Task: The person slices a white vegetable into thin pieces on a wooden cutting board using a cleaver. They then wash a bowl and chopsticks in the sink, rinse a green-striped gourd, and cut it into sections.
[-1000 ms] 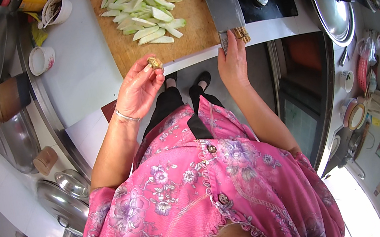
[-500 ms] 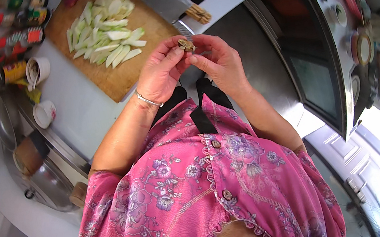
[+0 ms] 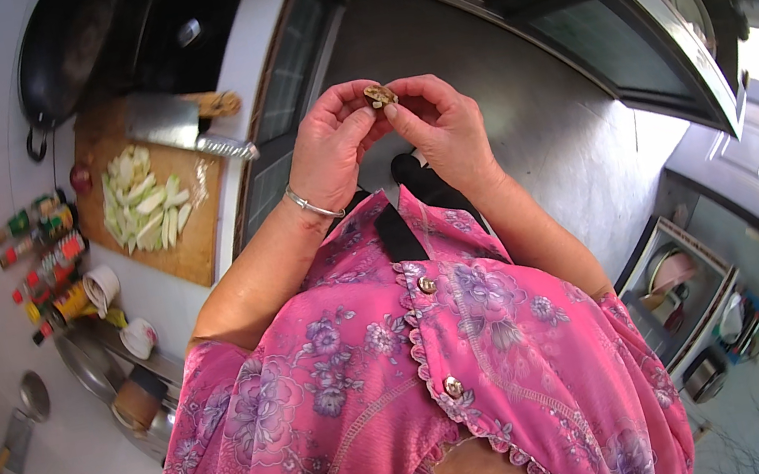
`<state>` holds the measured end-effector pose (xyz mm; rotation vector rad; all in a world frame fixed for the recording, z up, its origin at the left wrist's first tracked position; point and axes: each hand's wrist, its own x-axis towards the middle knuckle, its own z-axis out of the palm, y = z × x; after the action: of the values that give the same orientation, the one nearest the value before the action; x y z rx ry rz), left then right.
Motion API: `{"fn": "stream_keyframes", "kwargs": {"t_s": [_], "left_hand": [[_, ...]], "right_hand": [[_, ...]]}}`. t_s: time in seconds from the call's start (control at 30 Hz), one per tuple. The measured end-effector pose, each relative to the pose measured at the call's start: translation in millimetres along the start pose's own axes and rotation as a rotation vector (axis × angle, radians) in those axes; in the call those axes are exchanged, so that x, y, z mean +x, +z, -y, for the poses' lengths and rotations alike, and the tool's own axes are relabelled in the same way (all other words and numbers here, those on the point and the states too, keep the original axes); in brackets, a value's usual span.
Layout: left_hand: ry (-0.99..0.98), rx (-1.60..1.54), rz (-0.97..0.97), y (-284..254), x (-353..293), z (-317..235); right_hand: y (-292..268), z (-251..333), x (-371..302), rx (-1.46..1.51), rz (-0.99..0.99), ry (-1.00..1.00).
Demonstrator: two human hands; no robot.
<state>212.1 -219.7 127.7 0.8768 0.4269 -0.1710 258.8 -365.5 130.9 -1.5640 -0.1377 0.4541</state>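
A small, knobbly brown lump (image 3: 381,96) sits between my two hands, pinched at the fingertips. My left hand (image 3: 327,152), with a silver bangle at its wrist, grips it from the left. My right hand (image 3: 448,131) closes on its right side. The lump's exact kind is not clear. To the left, apart from my hands, pale green sliced vegetable pieces (image 3: 145,202) lie heaped on a wooden cutting board (image 3: 199,261). A cleaver (image 3: 162,121) rests across the board's far end, and a reddish-purple onion (image 3: 81,178) is at its left edge.
A black wok (image 3: 68,53) stands at the far left by the dark stove. Several seasoning bottles (image 3: 46,245) and a white cup (image 3: 101,288) line the counter on the left. Grey floor (image 3: 491,65) stretches beyond my hands, with a glass-fronted cabinet (image 3: 608,34) to the right.
My view and body have turned to the right, so the board and counter now sit farther left, with floor behind my hands. Both hands still hold the brown lump.
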Motion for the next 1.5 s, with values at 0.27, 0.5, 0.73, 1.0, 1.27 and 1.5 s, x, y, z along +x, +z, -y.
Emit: {"fn": "stream_keyframes", "kwargs": {"t_s": [0.27,0.5,0.73,1.0,1.27,1.5], "left_hand": [[-0.192,0.143,0.180,126.2,58.5,49.8],[-0.423,0.224,0.234,179.6,115.3,101.0],[-0.442,0.624,-0.084,75.9,215.4,138.3],[-0.671,0.942,-0.369,13.8,260.2,151.7],[-0.786,1.639,0.337,175.9,399.3,207.2],[-0.778,1.700,0.375,335.4,424.6,288.0]], "right_hand": [[-140.7,4.9,-19.9,0.346,-0.212,0.079],[-252.1,-0.4,-51.2,0.320,-0.450,0.100],[-351.6,-57.3,-83.3,0.301,-0.826,0.199],[-482.9,-46.3,-109.6,0.424,-1.055,0.212],[-593.0,-50.9,-159.0,0.495,-1.321,0.128],[-703.9,-82.7,-229.1,0.490,-1.451,0.188]]}}
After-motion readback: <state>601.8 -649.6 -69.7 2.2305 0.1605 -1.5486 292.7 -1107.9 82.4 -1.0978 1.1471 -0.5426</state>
